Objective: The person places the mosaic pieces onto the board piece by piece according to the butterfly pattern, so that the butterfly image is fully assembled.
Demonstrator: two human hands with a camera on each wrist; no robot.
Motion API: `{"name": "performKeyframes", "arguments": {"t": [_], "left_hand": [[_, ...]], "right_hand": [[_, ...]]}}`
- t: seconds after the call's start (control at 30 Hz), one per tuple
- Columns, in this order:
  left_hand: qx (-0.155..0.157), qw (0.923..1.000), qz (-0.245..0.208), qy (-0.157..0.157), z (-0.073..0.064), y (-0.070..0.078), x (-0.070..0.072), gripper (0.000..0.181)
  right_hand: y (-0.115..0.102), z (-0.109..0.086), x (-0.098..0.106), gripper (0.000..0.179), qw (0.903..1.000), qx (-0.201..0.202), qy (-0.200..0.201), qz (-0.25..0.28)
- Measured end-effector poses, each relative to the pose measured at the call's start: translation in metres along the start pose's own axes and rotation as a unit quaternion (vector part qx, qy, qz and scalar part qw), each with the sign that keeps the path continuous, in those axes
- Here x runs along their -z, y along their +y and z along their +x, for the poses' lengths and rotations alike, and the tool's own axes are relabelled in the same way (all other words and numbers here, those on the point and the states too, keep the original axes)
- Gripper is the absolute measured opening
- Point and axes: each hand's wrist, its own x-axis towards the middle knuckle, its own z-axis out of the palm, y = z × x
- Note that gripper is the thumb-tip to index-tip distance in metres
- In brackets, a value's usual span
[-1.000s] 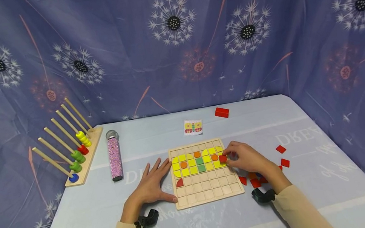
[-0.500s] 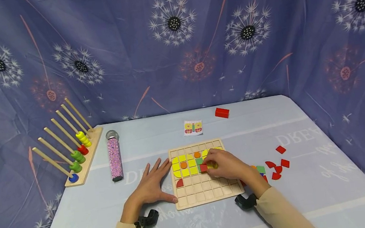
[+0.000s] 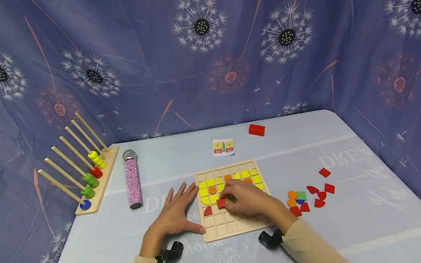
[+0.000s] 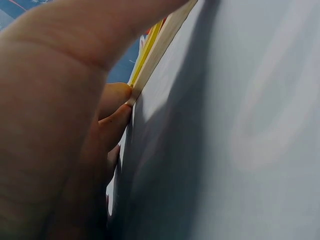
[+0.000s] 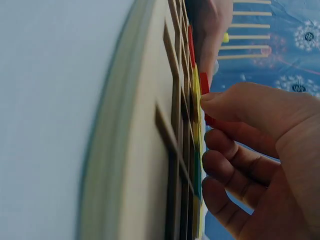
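Observation:
My right hand (image 3: 244, 196) pinches a red square tile (image 3: 221, 203) between thumb and fingers, close over the wooden grid board (image 3: 242, 226). In the right wrist view the red tile (image 5: 204, 84) stands just off the board's surface. On the board's upper rows lie yellow tiles (image 3: 203, 192) and orange discs (image 3: 212, 190); my right hand covers some of the middle. A dark red quarter-round tile (image 3: 207, 211) sits in a cell at the left. My left hand (image 3: 175, 212) is spread flat, its thumb and fingertips at the board's left edge.
Loose red pieces (image 3: 322, 196), orange discs (image 3: 291, 194) and a green square (image 3: 301, 195) lie right of the board. Behind it are a butterfly pattern card (image 3: 223, 147) and a red block (image 3: 257, 130). A glittery microphone (image 3: 133, 182) and a bead-and-peg stand (image 3: 99, 176) occupy the left.
My right hand has carried the red square tile leftward across the board, from its right edge to near the dark red quarter-round. The left hand has stayed in place.

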Motion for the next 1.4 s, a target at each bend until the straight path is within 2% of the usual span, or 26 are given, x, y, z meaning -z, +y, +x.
{"name": "performKeyframes", "arguments": {"t": [0.2,0.4,0.73,0.87,1.0,1.13,1.4], "left_hand": [[0.001,1.0,0.001,0.001,0.0,0.001,0.0,0.13],[0.001,1.0,0.004,-0.002,0.002,0.002,0.0,0.13],[-0.002,1.0,-0.002,0.003,0.002,0.003,0.001,0.13],[-0.001,1.0,0.0,0.004,0.002,0.002,0.0,0.131],[0.001,1.0,0.001,0.003,0.001,0.002,-0.001,0.131],[-0.002,1.0,-0.005,0.006,0.0,0.003,0.0,0.13],[0.0,1.0,-0.006,0.005,0.0,0.003,0.001,0.13]], "right_hand": [[-0.01,0.003,-0.005,0.023,0.9998,0.017,-0.007,-0.001],[-0.015,0.003,-0.004,0.024,0.9998,0.012,-0.014,0.001],[-0.013,0.001,-0.003,0.022,0.9998,0.01,-0.013,0.01],[-0.008,-0.004,0.004,0.021,0.9998,0.001,-0.006,0.021],[0.005,-0.012,0.015,0.02,0.9995,-0.004,0.008,0.032],[0.026,-0.024,0.026,0.017,0.998,-0.012,0.038,0.049],[0.073,-0.056,0.049,0.021,0.9859,-0.092,0.091,0.106]]}}
